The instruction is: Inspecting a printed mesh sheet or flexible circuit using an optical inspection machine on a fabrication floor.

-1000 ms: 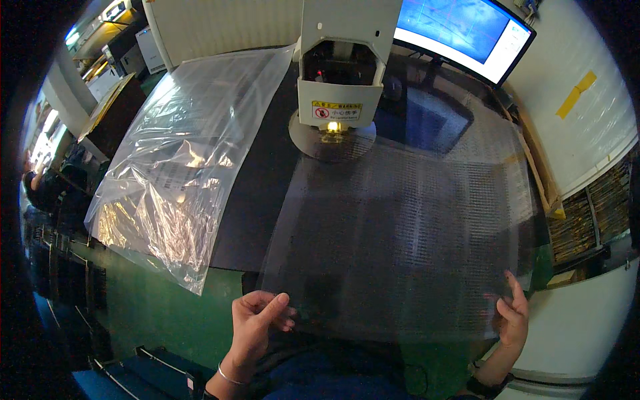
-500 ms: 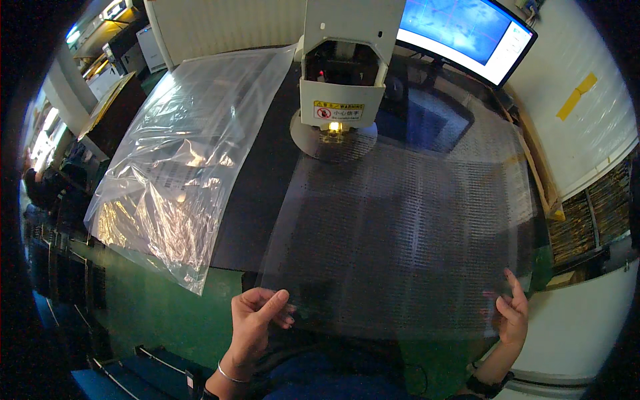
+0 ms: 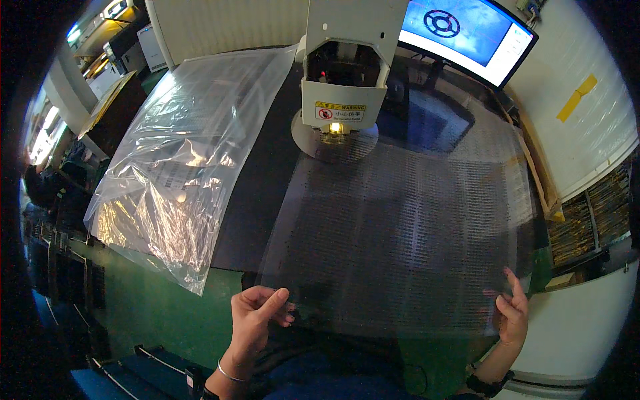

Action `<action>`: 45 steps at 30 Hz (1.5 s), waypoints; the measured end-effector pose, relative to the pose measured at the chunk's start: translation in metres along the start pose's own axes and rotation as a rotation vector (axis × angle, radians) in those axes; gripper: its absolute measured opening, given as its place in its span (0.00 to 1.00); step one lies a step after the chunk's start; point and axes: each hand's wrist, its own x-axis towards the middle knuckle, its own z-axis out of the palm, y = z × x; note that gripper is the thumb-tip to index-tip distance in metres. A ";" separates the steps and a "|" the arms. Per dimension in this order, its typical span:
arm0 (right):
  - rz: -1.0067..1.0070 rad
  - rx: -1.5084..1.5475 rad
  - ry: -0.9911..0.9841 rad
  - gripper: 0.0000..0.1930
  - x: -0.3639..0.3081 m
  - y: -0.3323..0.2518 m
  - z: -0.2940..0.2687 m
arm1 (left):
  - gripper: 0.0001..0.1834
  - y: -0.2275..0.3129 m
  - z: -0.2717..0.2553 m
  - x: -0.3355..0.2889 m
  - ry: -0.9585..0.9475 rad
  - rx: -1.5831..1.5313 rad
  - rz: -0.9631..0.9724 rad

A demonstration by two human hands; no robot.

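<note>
A large, thin, see-through film sheet [image 3: 400,220] printed with dense rows of fine dark marks lies over the black table. Its far left part reaches onto a round plate [image 3: 307,143] beneath a light-coloured machine head [image 3: 343,100] with a small lit lamp. My left hand [image 3: 257,320] pinches the sheet's near left corner between thumb and curled fingers. At the near right corner, my right hand [image 3: 512,317] grips the sheet's edge, thumb bent and one finger stretched along it. Part of that hand's hold shows only dimly through the film.
On the left, a clear plastic bag [image 3: 180,167] with sheets inside overhangs the black table [image 3: 250,200]. A monitor [image 3: 467,37] at the back right shows a dark ring figure on blue. A wooden strip [image 3: 539,167] borders the table's right side.
The monitor, plain blurred blue before, now displays a dark ring with an inner circle and spokes. The film has shifted very slightly at most; both hands keep their places.
</note>
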 end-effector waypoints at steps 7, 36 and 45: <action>-0.009 0.050 0.006 0.35 0.000 0.001 0.002 | 0.11 0.000 0.001 0.001 0.001 0.006 -0.004; -0.017 -0.007 0.015 0.35 -0.011 0.004 -0.014 | 0.10 -0.006 0.000 -0.007 -0.056 0.005 -0.055; -0.010 -0.027 0.025 0.36 -0.011 -0.002 -0.007 | 0.10 -0.001 0.004 -0.005 -0.053 0.012 -0.059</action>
